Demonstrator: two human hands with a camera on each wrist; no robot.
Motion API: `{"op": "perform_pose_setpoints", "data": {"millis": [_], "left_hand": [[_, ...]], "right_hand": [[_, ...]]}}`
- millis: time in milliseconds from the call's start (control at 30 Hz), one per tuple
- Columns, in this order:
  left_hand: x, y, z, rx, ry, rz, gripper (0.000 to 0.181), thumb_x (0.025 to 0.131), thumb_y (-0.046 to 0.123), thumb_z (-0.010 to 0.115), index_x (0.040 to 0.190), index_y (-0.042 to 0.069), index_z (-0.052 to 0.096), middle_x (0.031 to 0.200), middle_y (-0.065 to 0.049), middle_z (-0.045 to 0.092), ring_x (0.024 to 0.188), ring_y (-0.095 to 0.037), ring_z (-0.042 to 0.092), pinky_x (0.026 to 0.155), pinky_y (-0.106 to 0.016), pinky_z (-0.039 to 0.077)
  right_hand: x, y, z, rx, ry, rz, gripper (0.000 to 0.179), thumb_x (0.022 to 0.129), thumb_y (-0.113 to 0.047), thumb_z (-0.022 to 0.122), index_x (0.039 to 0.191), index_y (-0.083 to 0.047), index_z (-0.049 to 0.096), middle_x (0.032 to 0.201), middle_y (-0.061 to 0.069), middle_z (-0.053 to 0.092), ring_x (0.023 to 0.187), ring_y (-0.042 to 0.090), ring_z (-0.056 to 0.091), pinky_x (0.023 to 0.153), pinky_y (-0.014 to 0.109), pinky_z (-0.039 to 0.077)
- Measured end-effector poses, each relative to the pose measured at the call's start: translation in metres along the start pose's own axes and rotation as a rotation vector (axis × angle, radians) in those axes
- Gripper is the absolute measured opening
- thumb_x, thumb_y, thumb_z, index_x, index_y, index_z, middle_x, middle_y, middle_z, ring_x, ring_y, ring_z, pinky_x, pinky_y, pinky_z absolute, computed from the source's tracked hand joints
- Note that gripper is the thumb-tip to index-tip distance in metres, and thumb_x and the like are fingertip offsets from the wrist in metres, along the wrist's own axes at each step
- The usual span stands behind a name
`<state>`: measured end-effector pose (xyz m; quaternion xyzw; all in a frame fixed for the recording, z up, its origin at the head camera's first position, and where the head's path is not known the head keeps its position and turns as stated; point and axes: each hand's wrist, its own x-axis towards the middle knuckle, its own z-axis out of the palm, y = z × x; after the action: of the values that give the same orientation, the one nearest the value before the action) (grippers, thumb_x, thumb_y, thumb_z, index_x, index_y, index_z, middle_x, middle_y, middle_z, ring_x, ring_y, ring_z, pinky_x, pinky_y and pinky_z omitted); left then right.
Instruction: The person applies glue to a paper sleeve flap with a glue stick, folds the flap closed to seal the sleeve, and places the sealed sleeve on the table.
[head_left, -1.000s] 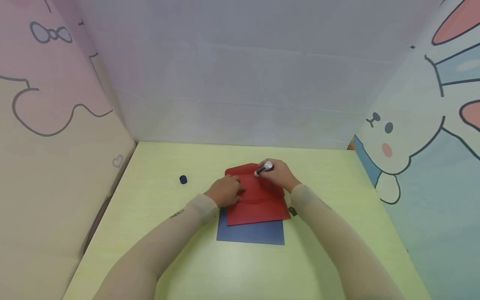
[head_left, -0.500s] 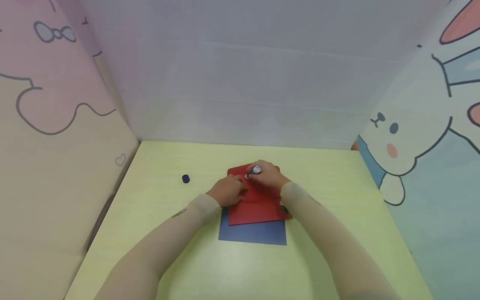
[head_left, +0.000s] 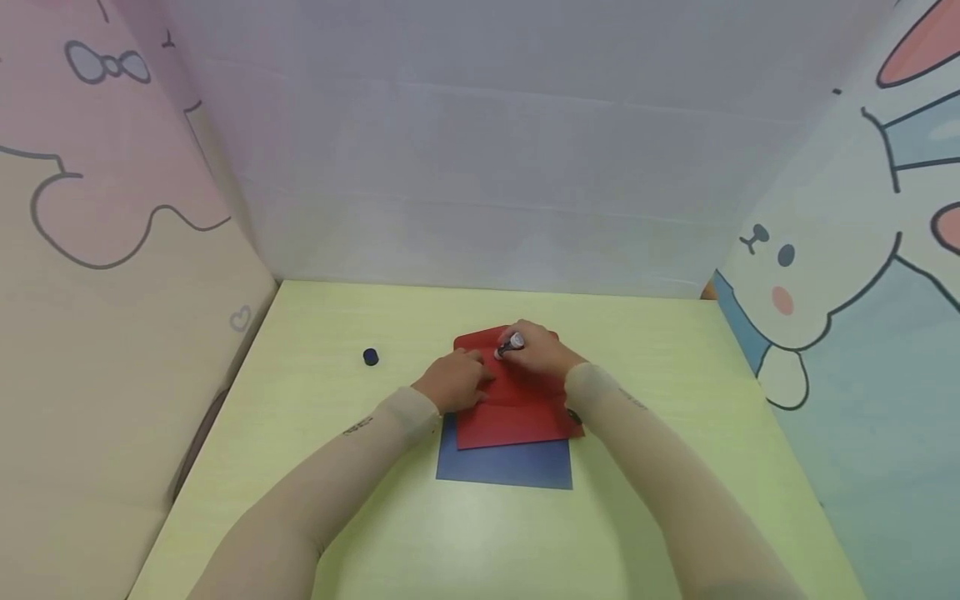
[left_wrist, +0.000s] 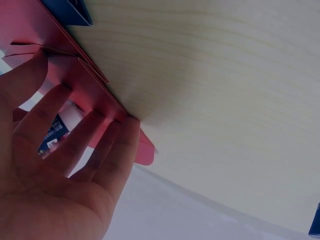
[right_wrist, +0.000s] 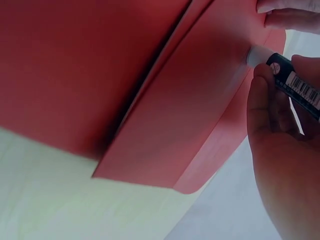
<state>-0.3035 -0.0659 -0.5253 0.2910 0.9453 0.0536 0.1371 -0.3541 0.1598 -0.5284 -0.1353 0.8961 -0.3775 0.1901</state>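
Observation:
A red envelope (head_left: 513,427) lies with its flap unfolded toward the back of the table. My left hand (head_left: 453,381) rests on its left side; in the left wrist view the spread fingertips (left_wrist: 129,131) press the red paper. With my right hand (head_left: 546,352) I pinch a glue stick (head_left: 513,342), tilted, at the upper part of the envelope. Seen from the right wrist, its white end (right_wrist: 257,56) touches the red paper near the flap's fold, and a barcode shows on its dark barrel.
Under the red envelope a blue envelope or sheet (head_left: 502,465) sticks out at the front. A small dark blue cap (head_left: 371,357) stands on the table (head_left: 360,500) to the left. Printed cloth walls (head_left: 480,183) enclose the back and both sides.
My right hand has slid the glue stick leftward across the red paper, then slightly back right. The left hand holds its place on the envelope.

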Motion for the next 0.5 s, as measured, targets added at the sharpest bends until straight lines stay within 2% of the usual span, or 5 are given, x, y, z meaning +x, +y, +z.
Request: {"op": "perform_pose_setpoints", "data": {"millis": [267,500], "left_hand": [[-0.001,0.001,0.000,-0.013,-0.008,-0.008,0.041,0.110,0.030,0.085,0.151,0.026,0.083,0.135,-0.010,0.076,0.114,-0.025,0.063,0.094,-0.040,0.063],[-0.001,0.002,-0.002,-0.005,-0.013,-0.001,0.040,0.111,0.031,0.084,0.150,0.025,0.083,0.135,-0.010,0.076,0.116,-0.026,0.064,0.096,-0.042,0.063]], "right_hand": [[-0.004,0.009,-0.006,0.031,0.009,0.023,0.034,0.113,-0.018,0.078,0.144,-0.005,0.073,0.149,0.020,0.071,0.143,0.041,0.067,0.131,0.062,0.055],[-0.008,0.016,-0.013,0.013,0.013,0.030,0.036,0.112,-0.020,0.078,0.144,-0.004,0.073,0.149,0.021,0.070,0.141,0.040,0.068,0.130,0.061,0.057]]}}
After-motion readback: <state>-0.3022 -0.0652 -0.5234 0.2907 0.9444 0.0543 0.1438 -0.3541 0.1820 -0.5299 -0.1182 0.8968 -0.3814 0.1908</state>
